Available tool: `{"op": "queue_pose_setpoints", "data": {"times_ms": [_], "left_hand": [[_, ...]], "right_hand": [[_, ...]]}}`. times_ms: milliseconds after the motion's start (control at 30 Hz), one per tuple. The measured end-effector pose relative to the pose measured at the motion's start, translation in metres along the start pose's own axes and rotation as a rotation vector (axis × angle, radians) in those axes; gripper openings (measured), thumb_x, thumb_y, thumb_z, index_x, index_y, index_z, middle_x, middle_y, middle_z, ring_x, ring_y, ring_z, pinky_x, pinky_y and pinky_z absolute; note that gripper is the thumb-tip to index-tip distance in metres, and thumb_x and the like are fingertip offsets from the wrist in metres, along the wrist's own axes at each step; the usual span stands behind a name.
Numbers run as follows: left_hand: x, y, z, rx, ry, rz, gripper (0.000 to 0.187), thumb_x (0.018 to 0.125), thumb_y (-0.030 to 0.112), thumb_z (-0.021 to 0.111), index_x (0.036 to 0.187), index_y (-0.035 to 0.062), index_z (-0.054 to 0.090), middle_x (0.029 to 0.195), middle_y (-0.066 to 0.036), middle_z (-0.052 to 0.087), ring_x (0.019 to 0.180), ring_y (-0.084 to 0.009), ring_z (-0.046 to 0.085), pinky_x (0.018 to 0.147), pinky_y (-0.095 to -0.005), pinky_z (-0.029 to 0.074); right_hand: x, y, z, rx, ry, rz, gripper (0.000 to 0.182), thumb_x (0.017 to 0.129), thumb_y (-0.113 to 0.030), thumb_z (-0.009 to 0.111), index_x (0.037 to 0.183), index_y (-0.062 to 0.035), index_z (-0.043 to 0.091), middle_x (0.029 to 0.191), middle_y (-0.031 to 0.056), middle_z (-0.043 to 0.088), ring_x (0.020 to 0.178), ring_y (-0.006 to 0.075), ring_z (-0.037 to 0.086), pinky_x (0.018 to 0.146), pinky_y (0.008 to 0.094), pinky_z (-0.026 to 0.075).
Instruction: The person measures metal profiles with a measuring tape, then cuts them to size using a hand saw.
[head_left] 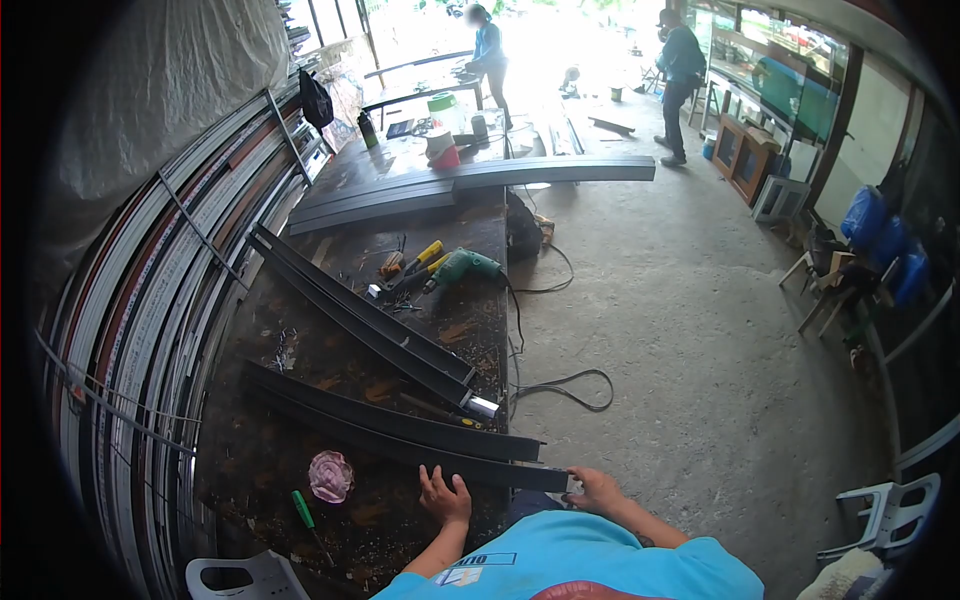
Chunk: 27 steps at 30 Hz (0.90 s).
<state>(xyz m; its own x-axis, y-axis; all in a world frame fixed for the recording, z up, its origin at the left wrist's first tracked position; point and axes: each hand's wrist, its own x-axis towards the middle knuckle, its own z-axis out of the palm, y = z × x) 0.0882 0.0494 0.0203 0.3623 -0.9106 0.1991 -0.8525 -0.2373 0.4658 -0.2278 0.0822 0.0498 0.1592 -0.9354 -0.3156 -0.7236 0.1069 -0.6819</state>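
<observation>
A long dark metal profile [400, 442] lies across the near part of the workbench, its right end sticking out past the bench edge. My right hand [595, 491] is closed around that end; part of the grip is hidden. My left hand [444, 497] rests against the profile's near side with its fingers apart. Right behind it lies a second dark profile [480, 439]. A crumpled pinkish cloth [331, 476] and a green-handled screwdriver [303, 508] lie to the left of my left hand.
Farther along the workbench [400, 540] are more dark profiles [365, 325], a green power drill [468, 267], yellow-handled tools [425, 255] and grey bars [550, 170]. A cord [570, 385] loops on the floor. Racked bars line the left. Two people stand in the background.
</observation>
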Motion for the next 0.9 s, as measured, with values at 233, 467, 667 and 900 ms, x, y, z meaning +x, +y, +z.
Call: {"op": "queue_pose_setpoints", "data": {"times_ms": [233, 467, 667, 900], "left_hand": [[0.0, -0.002, 0.002, 0.01, 0.005, 0.008, 0.051, 0.089, 0.037, 0.054, 0.128, 0.0043, 0.053, 0.148, -0.023, 0.037, 0.133, -0.0389, 0.041, 0.103, -0.0542, 0.033], [0.0, -0.001, 0.003, 0.021, 0.008, 0.011, 0.051, 0.089, 0.037, 0.054, 0.128, 0.0045, 0.053, 0.148, -0.022, 0.037, 0.132, -0.0391, 0.043, 0.102, -0.0542, 0.033], [0.0, -0.002, 0.003, 0.021, 0.001, 0.005, 0.052, 0.089, 0.038, 0.053, 0.129, 0.0049, 0.053, 0.148, -0.022, 0.037, 0.131, -0.0388, 0.043, 0.102, -0.0542, 0.033], [0.0, 0.0, 0.001, 0.023, 0.0, 0.01, 0.052, 0.09, 0.038, 0.053, 0.129, 0.0051, 0.053, 0.149, -0.022, 0.036, 0.131, -0.0389, 0.043, 0.102, -0.0537, 0.033]], "right_hand": [[0.002, 0.012, 0.011, -0.027, 0.115, -0.001, 0.057, 0.074, -0.034, 0.078, 0.125, -0.0178, 0.058, 0.117, 0.0103, 0.064, 0.109, 0.0291, 0.063, 0.091, 0.0432, 0.051], [0.002, 0.009, 0.008, 0.036, 0.101, 0.032, 0.058, 0.072, -0.036, 0.08, 0.122, -0.0161, 0.059, 0.115, 0.0103, 0.065, 0.108, 0.0292, 0.063, 0.09, 0.0429, 0.052], [0.003, 0.01, 0.008, 0.053, 0.075, 0.05, 0.058, 0.072, -0.035, 0.08, 0.122, -0.0152, 0.059, 0.112, 0.0109, 0.066, 0.106, 0.03, 0.064, 0.089, 0.0425, 0.052], [0.003, 0.008, 0.006, 0.057, 0.072, 0.065, 0.059, 0.072, -0.035, 0.08, 0.122, -0.0117, 0.059, 0.111, 0.012, 0.067, 0.105, 0.0307, 0.064, 0.088, 0.0418, 0.052]]}}
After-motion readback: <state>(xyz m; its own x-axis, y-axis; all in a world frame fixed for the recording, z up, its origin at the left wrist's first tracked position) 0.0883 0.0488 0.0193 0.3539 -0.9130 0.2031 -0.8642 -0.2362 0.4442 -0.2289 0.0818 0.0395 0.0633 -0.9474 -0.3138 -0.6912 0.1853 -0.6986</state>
